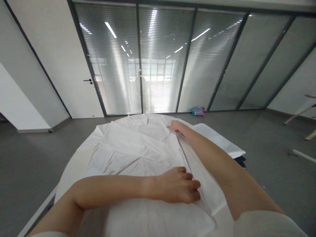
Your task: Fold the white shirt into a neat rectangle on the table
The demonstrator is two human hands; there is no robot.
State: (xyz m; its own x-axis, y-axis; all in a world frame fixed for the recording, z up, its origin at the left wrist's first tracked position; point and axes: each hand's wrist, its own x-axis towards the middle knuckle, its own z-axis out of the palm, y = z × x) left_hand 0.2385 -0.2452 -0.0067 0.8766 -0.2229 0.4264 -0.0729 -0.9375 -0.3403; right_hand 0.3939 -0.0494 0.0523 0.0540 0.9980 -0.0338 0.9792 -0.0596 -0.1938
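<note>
A white collared shirt (pixel 133 141) lies spread over a white table (pixel 71 164), with creases across its middle and its collar at the far side. My left hand (pixel 181 186) reaches across the near part of the shirt. Its fingers are curled closed at the shirt's right edge, gripping the cloth. Farther off, my right hand (pixel 175 126) pinches the same shirt near its far right side. The fingertips of both hands are partly hidden.
A folded white cloth (pixel 219 140) lies at the table's right edge, over something dark (pixel 240 161). On the floor by the glass partition (pixel 160 65) sits a turquoise and red object (pixel 198 111). Wooden legs (pixel 300 114) stand at the far right. A white door (pixel 81 59) is at left.
</note>
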